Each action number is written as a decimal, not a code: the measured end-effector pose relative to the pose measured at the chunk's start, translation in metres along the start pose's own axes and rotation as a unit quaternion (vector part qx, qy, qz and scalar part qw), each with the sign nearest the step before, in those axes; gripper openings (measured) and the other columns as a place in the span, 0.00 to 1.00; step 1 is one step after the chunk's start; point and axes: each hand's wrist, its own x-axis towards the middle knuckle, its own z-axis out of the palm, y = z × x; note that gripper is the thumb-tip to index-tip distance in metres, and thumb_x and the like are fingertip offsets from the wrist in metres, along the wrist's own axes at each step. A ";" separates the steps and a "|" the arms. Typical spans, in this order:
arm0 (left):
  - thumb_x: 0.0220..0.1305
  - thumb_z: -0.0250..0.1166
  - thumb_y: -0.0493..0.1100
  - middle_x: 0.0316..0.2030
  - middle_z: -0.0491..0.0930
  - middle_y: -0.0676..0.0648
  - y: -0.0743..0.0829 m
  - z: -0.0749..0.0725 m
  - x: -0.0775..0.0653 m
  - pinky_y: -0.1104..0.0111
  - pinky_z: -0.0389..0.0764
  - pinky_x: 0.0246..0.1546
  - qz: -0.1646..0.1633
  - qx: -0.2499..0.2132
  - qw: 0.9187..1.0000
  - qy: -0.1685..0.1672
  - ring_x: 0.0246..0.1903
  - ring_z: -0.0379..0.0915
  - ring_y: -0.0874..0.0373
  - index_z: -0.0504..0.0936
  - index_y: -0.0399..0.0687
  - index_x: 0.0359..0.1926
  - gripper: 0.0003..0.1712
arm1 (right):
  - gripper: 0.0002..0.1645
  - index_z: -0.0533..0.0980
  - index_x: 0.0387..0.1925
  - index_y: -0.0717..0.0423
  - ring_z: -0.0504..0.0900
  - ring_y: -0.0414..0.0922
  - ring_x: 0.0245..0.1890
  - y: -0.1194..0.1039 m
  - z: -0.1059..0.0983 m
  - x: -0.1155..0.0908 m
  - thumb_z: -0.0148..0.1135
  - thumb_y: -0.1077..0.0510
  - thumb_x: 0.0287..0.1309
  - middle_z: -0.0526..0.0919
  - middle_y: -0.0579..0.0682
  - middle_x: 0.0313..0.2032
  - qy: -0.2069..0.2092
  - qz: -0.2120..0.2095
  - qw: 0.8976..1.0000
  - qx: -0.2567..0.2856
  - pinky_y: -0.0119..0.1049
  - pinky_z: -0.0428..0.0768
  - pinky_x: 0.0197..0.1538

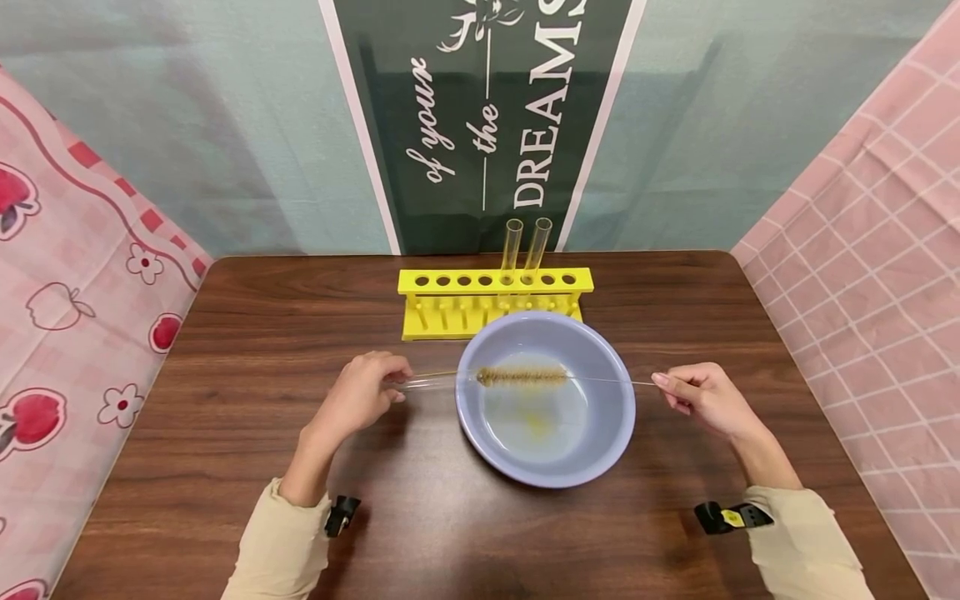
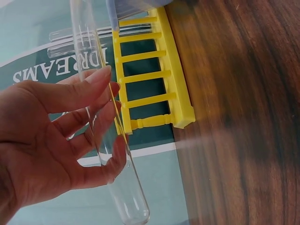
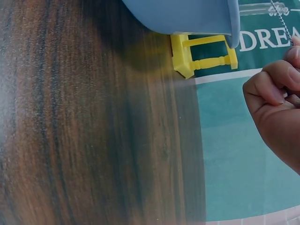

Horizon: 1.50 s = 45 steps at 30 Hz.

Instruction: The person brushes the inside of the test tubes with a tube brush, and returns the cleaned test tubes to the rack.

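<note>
My left hand point(image 1: 367, 387) holds a clear glass test tube point(image 1: 431, 382) lying nearly level, its open end reaching over the left rim of a blue-lilac basin point(image 1: 470, 417). The left wrist view shows the thumb and fingers around the tube, its rounded end sticking out below them. A test tube brush point(image 1: 525, 377) with tan bristles spans the basin, its tip right at the tube's mouth. My right hand point(image 1: 705, 396) pinches the brush's thin wire handle past the right rim. In the right wrist view the twisted wire point(image 3: 282, 21) runs up from the fingertips.
Behind the basin stands a yellow test tube rack point(image 1: 450, 285) with two upright glass tubes point(image 1: 512, 246) in it. Shallow liquid and a yellow patch point(image 1: 537, 425) show in the basin. Everything stands on a dark wooden table point(image 1: 247, 375) with cloth hangings on three sides.
</note>
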 end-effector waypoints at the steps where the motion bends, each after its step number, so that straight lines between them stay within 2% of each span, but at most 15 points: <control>1: 0.39 0.70 0.25 0.26 0.78 0.48 0.001 0.000 0.000 0.60 0.74 0.31 0.000 -0.001 1.000 0.001 0.29 0.73 0.55 0.80 0.42 0.26 0.12 | 0.20 0.66 0.11 0.65 0.52 0.48 0.11 -0.001 0.000 0.000 0.47 0.75 0.59 0.60 0.53 0.10 0.002 0.001 1.000 -0.017 0.38 0.49 0.12; 5: 0.38 0.70 0.25 0.25 0.78 0.48 0.000 0.000 0.000 0.60 0.74 0.31 0.003 0.001 1.000 0.003 0.28 0.74 0.55 0.79 0.44 0.25 0.13 | 0.21 0.67 0.11 0.63 0.53 0.48 0.10 -0.003 -0.001 0.001 0.49 0.74 0.59 0.60 0.52 0.09 0.007 0.002 0.998 -0.067 0.37 0.51 0.12; 12: 0.38 0.70 0.25 0.24 0.77 0.48 0.001 0.002 0.000 0.60 0.73 0.30 0.012 0.010 1.000 -0.002 0.28 0.73 0.54 0.78 0.45 0.24 0.14 | 0.21 0.67 0.11 0.61 0.54 0.47 0.10 -0.003 -0.001 0.000 0.49 0.74 0.58 0.60 0.52 0.09 0.010 0.005 0.996 -0.090 0.37 0.54 0.13; 15: 0.38 0.69 0.25 0.24 0.77 0.49 0.004 0.005 0.001 0.60 0.73 0.31 0.026 0.008 1.000 -0.013 0.29 0.73 0.53 0.79 0.45 0.25 0.14 | 0.21 0.67 0.11 0.59 0.55 0.45 0.09 -0.004 0.003 0.002 0.51 0.74 0.57 0.60 0.53 0.09 0.004 0.002 0.994 -0.106 0.36 0.54 0.12; 19: 0.39 0.69 0.25 0.25 0.77 0.50 0.008 0.010 0.004 0.60 0.73 0.31 0.036 0.007 0.999 -0.022 0.30 0.73 0.54 0.80 0.45 0.26 0.14 | 0.20 0.69 0.12 0.56 0.56 0.41 0.09 -0.007 0.013 0.008 0.52 0.73 0.57 0.62 0.53 0.10 -0.009 0.000 0.993 -0.121 0.35 0.54 0.11; 28: 0.38 0.69 0.25 0.24 0.76 0.51 0.022 0.012 0.011 0.61 0.72 0.29 0.025 0.007 1.000 -0.011 0.28 0.72 0.54 0.80 0.45 0.25 0.13 | 0.17 0.71 0.14 0.62 0.58 0.36 0.12 -0.014 0.035 0.021 0.54 0.72 0.56 0.65 0.53 0.11 -0.009 0.013 0.991 -0.131 0.35 0.57 0.13; 33: 0.37 0.70 0.26 0.24 0.76 0.51 0.034 0.014 0.014 0.60 0.72 0.32 0.016 0.014 1.000 -0.011 0.30 0.72 0.54 0.80 0.45 0.26 0.14 | 0.18 0.70 0.12 0.65 0.57 0.35 0.11 -0.024 0.054 0.026 0.55 0.72 0.56 0.64 0.50 0.10 0.003 0.036 0.986 -0.162 0.34 0.57 0.13; 36: 0.37 0.71 0.27 0.25 0.76 0.51 0.044 0.019 0.014 0.61 0.72 0.33 0.022 0.005 1.000 -0.015 0.30 0.71 0.54 0.81 0.44 0.27 0.14 | 0.19 0.69 0.10 0.65 0.56 0.33 0.12 -0.027 0.066 0.028 0.55 0.71 0.56 0.63 0.45 0.09 0.002 0.047 0.983 -0.175 0.33 0.56 0.13; 41: 0.39 0.70 0.28 0.27 0.77 0.50 0.058 0.031 0.017 0.61 0.73 0.35 0.052 0.005 0.998 -0.024 0.32 0.72 0.53 0.81 0.44 0.29 0.13 | 0.21 0.69 0.11 0.64 0.56 0.33 0.11 -0.023 0.086 0.032 0.55 0.65 0.59 0.61 0.41 0.10 -0.031 0.069 0.986 -0.148 0.30 0.55 0.14; 45: 0.38 0.68 0.25 0.25 0.75 0.50 0.065 0.036 0.019 0.62 0.72 0.32 0.068 0.011 0.998 -0.007 0.30 0.71 0.53 0.80 0.43 0.28 0.14 | 0.23 0.68 0.11 0.67 0.56 0.35 0.11 -0.025 0.096 0.034 0.54 0.62 0.61 0.61 0.43 0.09 -0.029 0.097 0.988 -0.114 0.29 0.54 0.15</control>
